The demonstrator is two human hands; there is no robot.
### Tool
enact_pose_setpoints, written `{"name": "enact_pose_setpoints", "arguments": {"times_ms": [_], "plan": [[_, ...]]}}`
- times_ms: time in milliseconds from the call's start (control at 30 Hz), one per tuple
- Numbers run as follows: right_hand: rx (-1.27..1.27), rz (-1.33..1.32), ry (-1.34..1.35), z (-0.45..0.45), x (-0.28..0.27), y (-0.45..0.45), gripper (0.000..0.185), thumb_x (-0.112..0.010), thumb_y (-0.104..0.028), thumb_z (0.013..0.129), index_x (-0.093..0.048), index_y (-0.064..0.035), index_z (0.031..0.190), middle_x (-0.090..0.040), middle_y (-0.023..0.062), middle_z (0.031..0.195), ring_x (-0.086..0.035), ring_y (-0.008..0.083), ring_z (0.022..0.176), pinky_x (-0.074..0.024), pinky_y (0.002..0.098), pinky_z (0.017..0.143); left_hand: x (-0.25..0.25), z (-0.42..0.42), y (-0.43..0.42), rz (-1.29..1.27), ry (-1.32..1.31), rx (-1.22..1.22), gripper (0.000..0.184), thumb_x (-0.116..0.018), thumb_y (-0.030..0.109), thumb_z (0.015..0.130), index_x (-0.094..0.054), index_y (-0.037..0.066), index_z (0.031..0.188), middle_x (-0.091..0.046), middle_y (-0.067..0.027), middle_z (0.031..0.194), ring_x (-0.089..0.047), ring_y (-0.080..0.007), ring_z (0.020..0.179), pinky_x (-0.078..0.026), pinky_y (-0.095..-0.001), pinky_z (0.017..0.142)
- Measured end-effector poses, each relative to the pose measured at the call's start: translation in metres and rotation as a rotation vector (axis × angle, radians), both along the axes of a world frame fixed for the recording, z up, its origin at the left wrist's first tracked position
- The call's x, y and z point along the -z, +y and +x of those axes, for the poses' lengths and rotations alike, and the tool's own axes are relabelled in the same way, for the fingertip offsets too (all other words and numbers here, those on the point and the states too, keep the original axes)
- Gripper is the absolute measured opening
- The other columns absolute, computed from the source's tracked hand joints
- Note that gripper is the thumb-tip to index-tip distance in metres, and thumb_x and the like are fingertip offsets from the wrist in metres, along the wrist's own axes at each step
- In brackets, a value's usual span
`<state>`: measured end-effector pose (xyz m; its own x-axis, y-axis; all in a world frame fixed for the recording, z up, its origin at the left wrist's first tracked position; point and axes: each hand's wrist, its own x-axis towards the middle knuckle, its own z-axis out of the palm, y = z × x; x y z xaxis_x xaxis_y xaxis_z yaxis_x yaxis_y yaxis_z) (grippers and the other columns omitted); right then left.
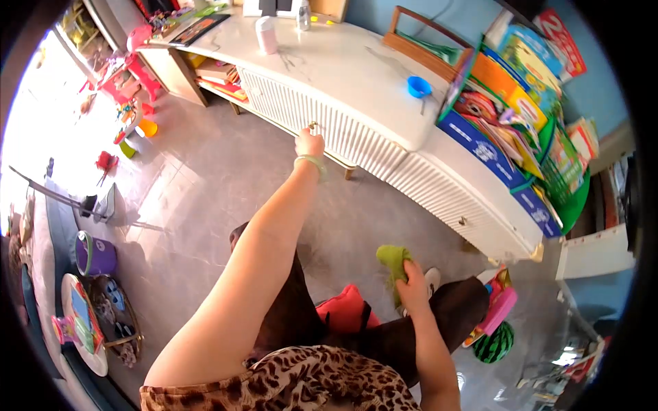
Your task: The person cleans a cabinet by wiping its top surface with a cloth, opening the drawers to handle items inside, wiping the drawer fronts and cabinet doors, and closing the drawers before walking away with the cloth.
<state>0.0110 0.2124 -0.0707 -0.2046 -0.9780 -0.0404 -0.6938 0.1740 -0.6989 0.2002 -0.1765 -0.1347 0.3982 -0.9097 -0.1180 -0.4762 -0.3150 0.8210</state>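
Cabinet (343, 133), boxed books (510, 89) — left hand (310, 143) at knob (313, 126), right (413, 284) holding cloth (393, 257).

Bright light pours in on the far left over the grey floor (185, 198); a ribbed white cabinet (384, 147) stands against the blue wall (439, 20).

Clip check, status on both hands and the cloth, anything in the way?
Left hand at cabinet knob, grip unclear. Right hand holding green cloth, clear of cabinet. No obstruction seen at the knob.
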Motion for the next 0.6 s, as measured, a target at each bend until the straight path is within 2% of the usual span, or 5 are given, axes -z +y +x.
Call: {"name": "enact_pose_setpoints", "arguments": {"times_ms": [33, 267, 400, 500, 600], "plan": [[-0.030, 0.063, -0.005, 0.008, -0.006, -0.005, 0.040, -0.053, -0.002, 0.072, -0.050, 0.0004, 0.112, -0.051, 0.0200, 0.111, -0.050, 0.0402, 0.102, -0.0424, 0.0396, 0.085, -0.004, 0.016, -0.003, -0.074, -0.114, 0.087, 0.035, -0.059, 0.017, 0.075, -0.055, 0.006, 0.108, -0.054, -0.0183, 0.114, -0.051, -0.0347, 0.109, -0.043, -0.0401, 0.090], [-0.029, 0.121, -0.040, 0.038, 0.011, -0.019, 0.037, -0.052, -0.002, 0.071, -0.051, 0.0021, 0.108, -0.051, 0.0214, 0.108, -0.050, 0.0410, 0.099, -0.0427, 0.0399, 0.083, 0.014, 0.048, -0.054, -0.190, -0.062, 0.631, 0.024, -0.061, 0.018, 0.073, -0.061, 0.005, 0.093, -0.063, -0.0160, 0.091, -0.059, -0.0331, 0.090, -0.047, -0.0388, 0.079], [0.037, 0.171, -0.064, 0.059, 0.004, -0.019, 0.038, -0.053, -0.004, 0.073, -0.050, -0.0003, 0.111, -0.049, 0.0215, 0.112, -0.049, 0.0425, 0.101, -0.0423, 0.0432, 0.083, 0.026, 0.052, -0.056, -0.280, -0.102, 0.728, 0.028, -0.062, 0.021, 0.075, -0.058, 0.006, 0.099, -0.057, -0.0140, 0.112, -0.055, -0.0308, 0.102, -0.044, -0.0376, 0.087], [0.054, 0.170, -0.025, 0.076, 0.009, -0.019, 0.038, -0.053, -0.004, 0.074, -0.050, -0.0001, 0.112, -0.050, 0.0211, 0.112, -0.049, 0.0421, 0.102, -0.0425, 0.0422, 0.084, 0.024, 0.052, -0.062, -0.101, -0.144, 0.736, 0.031, -0.061, 0.017, 0.076, -0.056, 0.007, 0.106, -0.054, -0.0140, 0.118, -0.053, -0.0311, 0.108, -0.043, -0.0380, 0.090], [0.119, 0.137, -0.061, 0.090, 0.012, -0.015, 0.038, -0.052, 0.000, 0.072, -0.050, 0.0036, 0.109, -0.052, 0.0203, 0.109, -0.051, 0.0389, 0.100, -0.0423, 0.0363, 0.084, 0.024, 0.060, -0.059, -0.141, -0.216, 0.825, 0.032, -0.059, 0.016, 0.077, -0.056, 0.008, 0.107, -0.054, -0.0152, 0.118, -0.051, -0.0312, 0.112, -0.043, -0.0388, 0.091]]}}
